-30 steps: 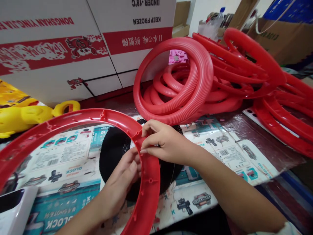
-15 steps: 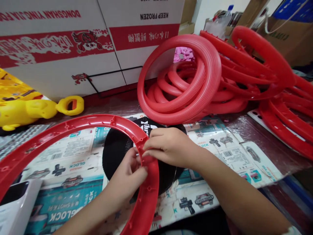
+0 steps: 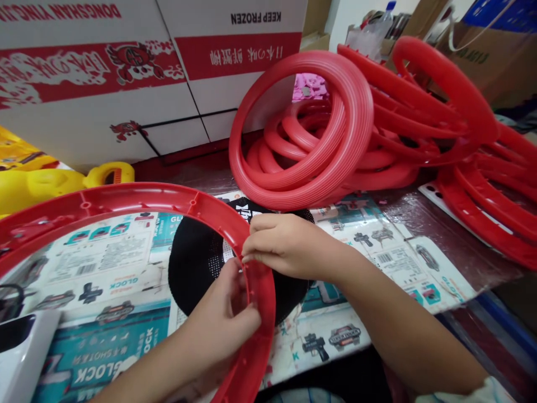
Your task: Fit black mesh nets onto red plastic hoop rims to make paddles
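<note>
A large red plastic ring (image 3: 138,197), its ribbed channel side facing up, runs from the left edge round to the front. My left hand (image 3: 235,313) grips its right side from inside, thumb across the channel and fingers partly hidden behind the inner wall. Just above, my right hand (image 3: 281,246) has its fingers bent and pressed together over the same stretch of ring. Whether a small part is pinched in those fingertips I cannot make out. Under the ring and both hands lies a round black piece (image 3: 193,274) with white lettering and dotted print.
Ridged red rings (image 3: 356,129) are heaped behind my hands, with more red ring pieces (image 3: 444,112) at right. A white carton (image 3: 218,129) stands behind. Yellow toys (image 3: 46,187) are at left, a white box (image 3: 37,352) near front left. Printed cardboard (image 3: 361,285) covers the table.
The red ring has turned and tilted slightly between my hands, its far side appearing higher. My left thumb has shifted a little along the channel. The whole view has moved slightly.
</note>
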Demonstrator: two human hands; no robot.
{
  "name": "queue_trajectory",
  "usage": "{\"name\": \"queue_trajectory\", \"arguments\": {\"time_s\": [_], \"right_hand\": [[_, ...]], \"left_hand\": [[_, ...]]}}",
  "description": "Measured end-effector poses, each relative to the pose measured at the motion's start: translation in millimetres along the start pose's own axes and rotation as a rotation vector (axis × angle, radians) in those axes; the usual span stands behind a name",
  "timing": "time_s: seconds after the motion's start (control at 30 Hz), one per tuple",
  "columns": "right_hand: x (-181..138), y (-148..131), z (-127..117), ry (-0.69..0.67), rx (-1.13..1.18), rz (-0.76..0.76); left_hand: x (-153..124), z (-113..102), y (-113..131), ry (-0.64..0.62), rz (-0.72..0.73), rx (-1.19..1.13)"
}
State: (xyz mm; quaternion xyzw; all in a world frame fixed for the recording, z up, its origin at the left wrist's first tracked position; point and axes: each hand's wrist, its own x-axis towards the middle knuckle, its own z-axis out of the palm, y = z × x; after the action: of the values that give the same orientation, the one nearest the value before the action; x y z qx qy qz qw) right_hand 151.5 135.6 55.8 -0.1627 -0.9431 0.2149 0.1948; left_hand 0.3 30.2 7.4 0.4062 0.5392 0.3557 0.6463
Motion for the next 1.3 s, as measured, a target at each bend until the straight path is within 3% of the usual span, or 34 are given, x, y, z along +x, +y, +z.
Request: {"name": "queue_trajectory", "arguments": {"time_s": [0.2, 0.67, 1.03, 1.3], "right_hand": [[-1.5, 0.0, -3.7, -0.064, 0.023, -0.044], [-1.3, 7.3, 1.5, 0.087, 0.225, -0.101], [0.8, 9.4, 0.6, 0.076, 0.277, -0.031], [2.1, 4.4, 6.9, 0.002, 0.305, -0.069]], "left_hand": [[-3.5, 2.8, 2.2, -0.043, -0.038, -0.023], [-11.4, -5.8, 4.0, -0.271, -0.023, -0.144], [-9.3, -6.6, 6.1, -0.202, -0.037, -0.358], [-2.4, -9.1, 8.2, -0.069, -0.046, -0.486]]}}
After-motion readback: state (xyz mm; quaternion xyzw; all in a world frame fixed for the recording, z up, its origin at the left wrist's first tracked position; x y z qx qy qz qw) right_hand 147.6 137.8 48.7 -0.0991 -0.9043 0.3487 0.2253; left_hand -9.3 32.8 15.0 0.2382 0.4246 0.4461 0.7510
